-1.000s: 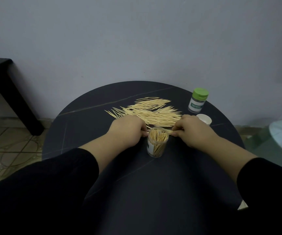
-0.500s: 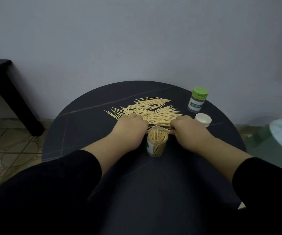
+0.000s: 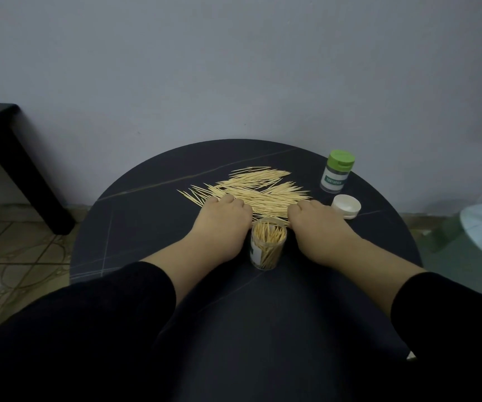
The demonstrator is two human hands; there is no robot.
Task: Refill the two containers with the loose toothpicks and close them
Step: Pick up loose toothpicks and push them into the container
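Head view shows clear container [image 3: 266, 258] open, seemingly packed with toothpicks [image 3: 268, 235].

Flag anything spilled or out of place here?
Loose toothpicks lie scattered in a pile on the table, beyond the open container, which stands upright, partly filled and lidless. A white lid sits apart, near the green-capped container. Nothing looks damaged.

Within 1 second, the left hand [image 3: 222, 220] has been turned from the container [image 3: 268, 245] rim onto the loose toothpicks [image 3: 263, 195]. The right hand [image 3: 316, 223] has been drawn leftward, and the white cap [image 3: 347, 206] is now uncovered.
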